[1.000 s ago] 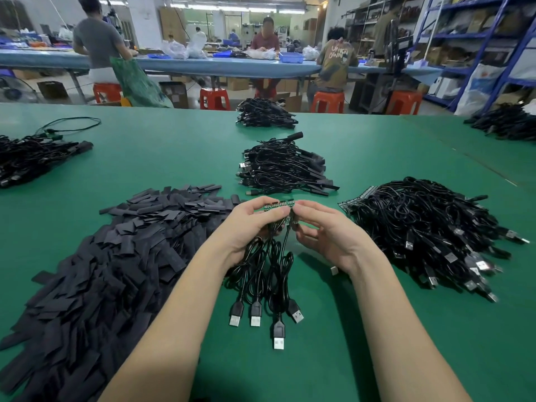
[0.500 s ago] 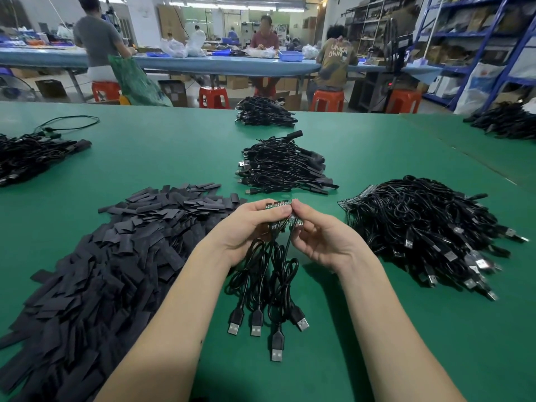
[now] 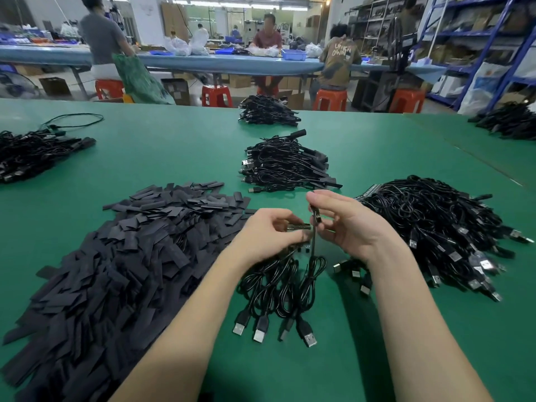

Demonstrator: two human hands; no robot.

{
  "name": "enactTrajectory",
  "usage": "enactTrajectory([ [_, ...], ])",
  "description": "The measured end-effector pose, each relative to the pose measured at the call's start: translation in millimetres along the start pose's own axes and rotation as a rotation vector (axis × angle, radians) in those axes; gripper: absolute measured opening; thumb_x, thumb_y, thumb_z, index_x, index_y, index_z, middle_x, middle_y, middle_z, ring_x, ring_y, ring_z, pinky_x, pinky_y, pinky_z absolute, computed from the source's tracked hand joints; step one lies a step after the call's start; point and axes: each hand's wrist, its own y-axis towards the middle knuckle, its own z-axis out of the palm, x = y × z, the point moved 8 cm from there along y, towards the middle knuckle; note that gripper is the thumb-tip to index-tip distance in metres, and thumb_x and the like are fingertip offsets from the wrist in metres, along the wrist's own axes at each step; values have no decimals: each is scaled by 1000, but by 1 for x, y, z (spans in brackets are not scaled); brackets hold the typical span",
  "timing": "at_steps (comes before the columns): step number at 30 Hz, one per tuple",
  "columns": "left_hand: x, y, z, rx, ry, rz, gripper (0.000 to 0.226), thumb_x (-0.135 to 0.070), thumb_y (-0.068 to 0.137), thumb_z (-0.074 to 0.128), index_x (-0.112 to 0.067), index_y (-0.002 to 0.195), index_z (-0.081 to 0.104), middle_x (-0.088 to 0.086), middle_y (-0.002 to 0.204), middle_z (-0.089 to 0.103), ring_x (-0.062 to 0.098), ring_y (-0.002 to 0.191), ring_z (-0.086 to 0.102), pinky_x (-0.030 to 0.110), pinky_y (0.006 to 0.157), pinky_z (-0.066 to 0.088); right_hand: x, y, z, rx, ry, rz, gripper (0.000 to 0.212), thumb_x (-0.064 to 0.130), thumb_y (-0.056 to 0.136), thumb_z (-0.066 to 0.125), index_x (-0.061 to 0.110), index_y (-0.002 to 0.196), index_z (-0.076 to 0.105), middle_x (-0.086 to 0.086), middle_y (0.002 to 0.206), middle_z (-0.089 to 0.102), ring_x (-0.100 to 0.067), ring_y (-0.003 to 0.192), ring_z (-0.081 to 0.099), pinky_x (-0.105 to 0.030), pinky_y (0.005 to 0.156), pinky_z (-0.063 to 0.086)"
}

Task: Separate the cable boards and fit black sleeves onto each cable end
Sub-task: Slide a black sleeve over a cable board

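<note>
1. So the left hand is pinching the strip of little boards that a bunch of cables hang from, fingers curled round it, just above the green table. Their USB plugs lie on the table in front of the person.

2. The right hand is pinching one board tipped up on end, with its own cable dropping straight down. Looks to me like that one is snapped free of the strip or right about to be, but it's too blurry at the joint to swear to it.

3. Progress, as a guess: early on this bunch. One board coming off, the rest look joined, and I see no sleeve on anything in the hands.

4. The big heap of flat black sleeves sits on the left, just beside the left forearm, untouched right now.

5. The heap of cables on the right seems to be raw stock, with a row of boards showing at its far edge. The pile straight ahead has fat black ends sticking out, so probably finished ones. That's a judgement, not certain.

6. Loads left, going by the size of those heaps.

7. Readable writing: only a shirt back at the far bench, something like "UNKN OWN". Nothing legible on cables or boards.
</note>
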Motion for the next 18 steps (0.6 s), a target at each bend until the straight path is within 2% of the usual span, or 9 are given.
enactTrajectory([
  [2, -15, -3, 0, -98, 282, 156, 18, -39, 80, 82, -41, 91, 67, -26, 83, 63, -10, 78, 57, 3, 69, 38, 7, -1, 2, 20, -109, -42, 11, 27, 72, 84, 25, 81, 78, 8, 75, 64, -8, 60, 49, -17, 55, 50],
  [4, -26, -8, -4, -237, 329, 280, 21, -31, 86, 76, -36, 103, 67, -23, 98, 60, -3, 88, 55, 9, 77, 38, 12, -1, 1, -21, -222, -78, 9, 25, 81, 81, 25, 86, 74, 10, 75, 65, -6, 57, 49, -19, 60, 46],
  [7, -34, -9, -9, -333, 121, 292, 8, -24, 93, 66, -26, 100, 69, -18, 95, 68, 0, 87, 62, 11, 76, 44, 16, 1, -10, -172, -222, -113, 9, 20, 85, 79, 22, 88, 70, 7, 76, 65, -8, 54, 49, -16, 51, 41],
  [10, -32, -1, 5, -209, -62, 162, 4, -29, 96, 62, -28, 96, 66, -13, 89, 72, -2, 78, 67, 17, 74, 52, 14, 3, -14, -223, -158, -102, 9, 17, 90, 74, 20, 86, 66, 3, 80, 66, -10, 51, 52, -17, 48, 43],
  [12, -28, 0, 16, -131, -180, 98, 2, -28, 97, 62, -27, 98, 64, -5, 91, 74, 8, 75, 72, 26, 69, 57, 13, 2, -17, -245, -163, -103, 10, 18, 92, 72, 20, 86, 64, 1, 81, 68, -9, 51, 55, -19, 52, 45],
  [14, -22, -2, 22, -119, -351, 61, 3, -20, 97, 64, -21, 97, 66, 3, 91, 72, 14, 69, 71, 31, 62, 59, 12, 2, -22, -268, -168, -105, 10, 18, 92, 71, 21, 85, 64, 2, 81, 68, -9, 53, 57, -20, 55, 46],
  [18, -11, -7, 29, -160, -511, 18, 6, -10, 96, 67, -16, 95, 68, 9, 90, 70, 13, 59, 66, 24, 54, 54, 10, 4, -24, -301, -316, -108, 10, 23, 92, 72, 23, 84, 65, 3, 83, 67, -6, 54, 58, -20, 55, 47],
])
